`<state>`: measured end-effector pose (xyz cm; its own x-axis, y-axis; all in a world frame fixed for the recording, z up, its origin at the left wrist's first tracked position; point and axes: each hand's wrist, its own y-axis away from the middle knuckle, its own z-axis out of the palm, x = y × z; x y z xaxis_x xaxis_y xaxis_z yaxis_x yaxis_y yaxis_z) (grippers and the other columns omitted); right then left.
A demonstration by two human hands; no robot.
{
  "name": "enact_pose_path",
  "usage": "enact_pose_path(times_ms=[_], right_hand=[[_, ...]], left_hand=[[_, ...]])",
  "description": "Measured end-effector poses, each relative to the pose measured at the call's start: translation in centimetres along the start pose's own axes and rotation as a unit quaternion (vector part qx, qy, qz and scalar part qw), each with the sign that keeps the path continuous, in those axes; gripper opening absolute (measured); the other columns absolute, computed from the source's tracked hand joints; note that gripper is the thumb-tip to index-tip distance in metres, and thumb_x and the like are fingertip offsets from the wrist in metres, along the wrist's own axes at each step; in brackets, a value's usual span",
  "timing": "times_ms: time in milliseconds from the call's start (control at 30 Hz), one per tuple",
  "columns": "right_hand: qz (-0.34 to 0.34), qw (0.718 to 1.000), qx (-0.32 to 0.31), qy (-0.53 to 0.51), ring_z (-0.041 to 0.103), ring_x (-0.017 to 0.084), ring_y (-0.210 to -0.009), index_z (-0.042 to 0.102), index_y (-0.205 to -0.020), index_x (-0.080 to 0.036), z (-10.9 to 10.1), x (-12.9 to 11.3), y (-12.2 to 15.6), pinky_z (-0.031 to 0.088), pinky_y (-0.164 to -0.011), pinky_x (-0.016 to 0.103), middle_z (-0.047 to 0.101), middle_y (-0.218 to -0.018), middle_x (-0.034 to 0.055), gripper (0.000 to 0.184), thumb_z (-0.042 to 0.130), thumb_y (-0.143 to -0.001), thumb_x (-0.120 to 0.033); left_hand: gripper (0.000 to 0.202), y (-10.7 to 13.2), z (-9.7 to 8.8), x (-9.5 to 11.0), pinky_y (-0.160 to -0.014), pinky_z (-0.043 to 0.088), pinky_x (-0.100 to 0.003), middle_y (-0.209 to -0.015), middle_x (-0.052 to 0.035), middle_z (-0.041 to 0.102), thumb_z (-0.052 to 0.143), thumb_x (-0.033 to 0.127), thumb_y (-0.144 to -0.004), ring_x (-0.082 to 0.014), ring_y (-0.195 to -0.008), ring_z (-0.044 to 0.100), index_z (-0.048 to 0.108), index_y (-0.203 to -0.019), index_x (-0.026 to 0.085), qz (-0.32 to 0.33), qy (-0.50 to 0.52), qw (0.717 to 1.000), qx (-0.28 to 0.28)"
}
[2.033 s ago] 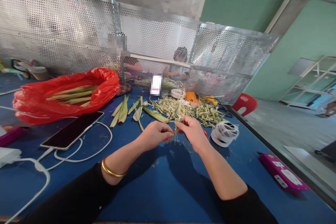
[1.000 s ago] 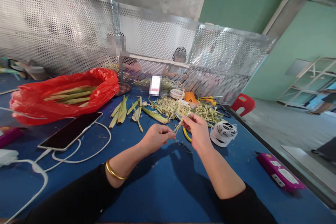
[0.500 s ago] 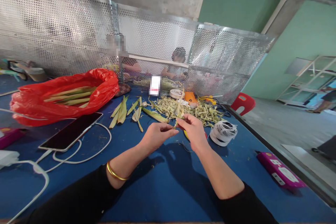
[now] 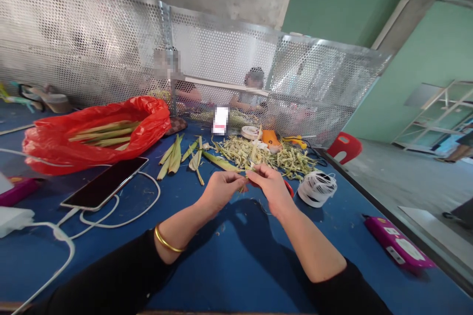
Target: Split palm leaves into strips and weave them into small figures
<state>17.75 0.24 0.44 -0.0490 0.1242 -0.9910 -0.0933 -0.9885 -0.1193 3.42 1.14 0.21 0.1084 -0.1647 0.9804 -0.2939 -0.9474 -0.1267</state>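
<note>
My left hand (image 4: 219, 191) and my right hand (image 4: 270, 188) meet above the blue table (image 4: 229, 275), thumbs and fingers pinched on a thin pale green strip of leaf, like corn husk (image 4: 244, 173). My fingers hide much of the strip. Just beyond lies a heap of short, twisted husk pieces (image 4: 240, 151). Several flat green husk leaves (image 4: 172, 158) lie left of the heap. Partly covered by my right hand is a red curved handle (image 4: 289, 188). To its right stands a coil of white flat cord (image 4: 317, 189).
A red plastic bag (image 4: 148, 125) of long leaves stands at left, near a phone (image 4: 105, 184) with a white cable. A purple device (image 4: 399, 245) lies at right. Behind the heap are an orange object (image 4: 271, 139) and a perforated metal screen (image 4: 221, 54), with people beyond it.
My hands stay close together, fingers shifted slightly on the strip. More of the red handle shows beside my right hand. The whole view has moved slightly.
</note>
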Motion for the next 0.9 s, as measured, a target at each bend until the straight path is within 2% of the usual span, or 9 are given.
enact_pose_path(times_ms=[67,167,367,567,667,800,900], right_hand=[[-0.003,1.0,-0.009,0.006,0.051,0.011,-0.059,0.064,-0.065,-0.018,-0.2,0.0,-0.1,0.04,-0.061,0.024,0.057,-0.06,-0.003,0.026,0.073,-0.064,-0.042],[0.002,1.0,0.021,0.012,0.053,0.013,-0.061,0.065,-0.064,-0.018,-0.4,-0.1,-0.3,0.04,-0.06,0.025,0.059,-0.061,-0.0013,0.03,0.07,-0.065,-0.048],[-0.016,1.0,0.006,0.022,0.047,0.011,-0.057,0.064,-0.063,-0.018,-0.4,0.2,-0.4,0.038,-0.058,0.024,0.055,-0.059,-0.0031,0.024,0.072,-0.064,-0.04],[-0.02,1.0,-0.003,0.021,0.046,0.011,-0.056,0.064,-0.061,-0.018,-0.1,0.3,-0.1,0.037,-0.057,0.024,0.053,-0.056,-0.0042,0.024,0.072,-0.065,-0.041],[-0.01,0.999,0.03,0.029,0.055,0.015,-0.065,0.069,-0.069,-0.019,-0.4,0.1,-0.4,0.04,-0.062,0.026,0.063,-0.065,-0.0002,0.027,0.071,-0.064,-0.046],[-0.019,0.996,0.089,0.024,0.061,0.02,-0.079,0.072,-0.075,-0.019,-0.9,-0.1,-0.7,0.043,-0.069,0.029,0.069,-0.077,0.0042,0.034,0.071,-0.062,-0.05],[-0.021,0.997,0.06,0.033,0.06,0.02,-0.076,0.071,-0.069,-0.018,-0.7,-0.2,-0.5,0.044,-0.07,0.03,0.068,-0.072,0.0042,0.033,0.071,-0.064,-0.05]], left_hand=[[0.026,0.0,0.0,0.1,-0.067,0.043,-0.026,-0.063,-0.0018,0.066,0.063,0.039,-0.07,-0.0141,-0.063,0.055,0.068,-0.064,0.014,-0.013,0.01,1.0,0.011],[0.024,0.0,0.0,0.0,-0.069,0.045,-0.026,-0.064,-0.0023,0.067,0.064,0.037,-0.07,-0.0146,-0.065,0.057,0.068,-0.065,0.014,-0.02,0.019,0.999,0.015],[0.03,0.1,0.2,-0.3,-0.073,0.045,-0.026,-0.068,-0.0026,0.067,0.064,0.044,-0.071,-0.0142,-0.067,0.058,0.07,-0.069,0.014,-0.032,0.027,0.999,-0.023],[0.026,0.1,0.4,-0.2,-0.068,0.045,-0.026,-0.062,-0.0015,0.065,0.069,0.04,-0.066,-0.0134,-0.063,0.058,0.069,-0.066,0.014,-0.046,0.055,0.997,-0.01],[0.024,-0.1,0.3,-0.6,-0.066,0.044,-0.025,-0.06,-0.0005,0.064,0.069,0.037,-0.066,-0.0122,-0.061,0.057,0.065,-0.06,0.015,-0.033,0.052,0.998,0.016],[0.019,-0.3,0.0,-1.1,-0.061,0.044,-0.024,-0.062,0.0002,0.066,0.068,0.036,-0.066,-0.0138,-0.062,0.059,0.064,-0.065,0.017,0.003,-0.005,0.997,0.082],[0.014,-0.1,-0.3,-0.9,-0.061,0.042,-0.024,-0.067,0.0005,0.068,0.066,0.033,-0.067,-0.0153,-0.065,0.061,0.065,-0.069,0.019,0.034,-0.119,0.984,0.126]])
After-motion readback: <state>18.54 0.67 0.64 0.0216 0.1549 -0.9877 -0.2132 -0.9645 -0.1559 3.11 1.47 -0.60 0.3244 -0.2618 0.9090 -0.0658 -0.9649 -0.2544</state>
